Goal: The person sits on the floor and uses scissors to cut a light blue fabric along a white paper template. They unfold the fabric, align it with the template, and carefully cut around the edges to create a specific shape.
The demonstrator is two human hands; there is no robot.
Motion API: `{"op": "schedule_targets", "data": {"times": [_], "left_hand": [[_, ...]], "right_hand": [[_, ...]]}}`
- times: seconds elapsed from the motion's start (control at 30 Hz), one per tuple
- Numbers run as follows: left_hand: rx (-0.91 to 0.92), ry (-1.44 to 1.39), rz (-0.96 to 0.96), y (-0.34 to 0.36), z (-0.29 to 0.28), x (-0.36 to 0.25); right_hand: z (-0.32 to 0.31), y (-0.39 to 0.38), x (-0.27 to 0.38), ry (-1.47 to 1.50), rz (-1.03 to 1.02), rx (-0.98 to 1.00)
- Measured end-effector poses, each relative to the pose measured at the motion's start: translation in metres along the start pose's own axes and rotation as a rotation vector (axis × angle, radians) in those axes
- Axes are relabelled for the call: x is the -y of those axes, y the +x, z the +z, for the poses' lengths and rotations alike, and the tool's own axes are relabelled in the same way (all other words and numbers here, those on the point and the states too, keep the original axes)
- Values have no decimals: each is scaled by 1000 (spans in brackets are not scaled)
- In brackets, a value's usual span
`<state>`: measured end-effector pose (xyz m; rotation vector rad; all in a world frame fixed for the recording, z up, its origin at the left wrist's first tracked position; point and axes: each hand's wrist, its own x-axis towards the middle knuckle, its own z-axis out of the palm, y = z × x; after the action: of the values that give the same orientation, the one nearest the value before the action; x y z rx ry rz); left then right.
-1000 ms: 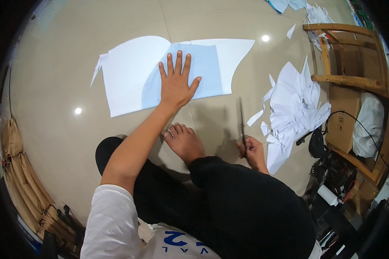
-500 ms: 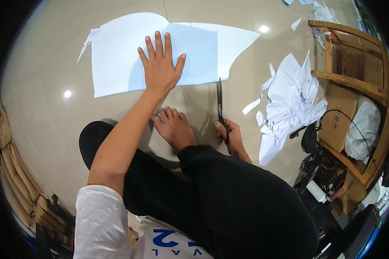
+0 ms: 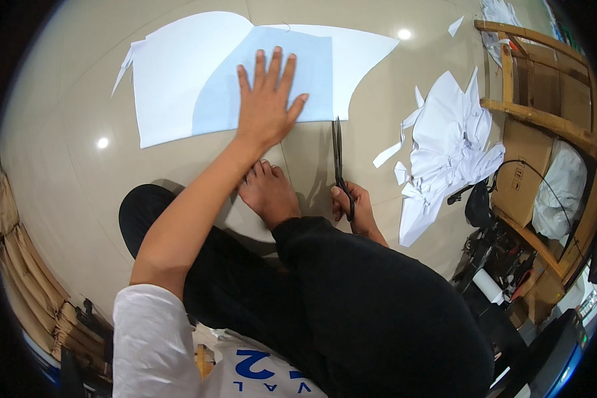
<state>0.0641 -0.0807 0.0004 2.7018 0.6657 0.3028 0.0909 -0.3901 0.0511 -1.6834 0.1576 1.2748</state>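
A white cloth piece lies flat on the floor in front of me, with a light blue pattern-shaped sheet over its middle; whether that is paper or cloth I cannot tell. My left hand presses down on the blue sheet, palm flat and fingers spread. Lower right of it, my right hand grips black scissors by the handles. Their blades point away from me, slightly parted, with the tips at the cloth's near edge beside the blue sheet's right side. Part of the right hand's fingers is hidden behind the handles.
Crumpled white cloth scraps lie to the right, with a small scrap farther off. Beyond them stand a wooden frame, a cardboard box and a white plastic bag. My bare foot rests just below the cloth.
My left hand has shifted to the right across the blue sheet, still flat. The scissors stay at nearly the same spot by the near edge. The whole view has tilted slightly.
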Motion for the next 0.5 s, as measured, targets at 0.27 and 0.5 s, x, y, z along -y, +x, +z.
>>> {"op": "schedule_targets", "data": {"times": [0.27,0.5], "left_hand": [[8,-20,-1,-3,20,-29],[15,22,17,-3,22,-28]], "right_hand": [[13,13,11,-48,9,-5],[25,20,26,-11,6,-34]]}}
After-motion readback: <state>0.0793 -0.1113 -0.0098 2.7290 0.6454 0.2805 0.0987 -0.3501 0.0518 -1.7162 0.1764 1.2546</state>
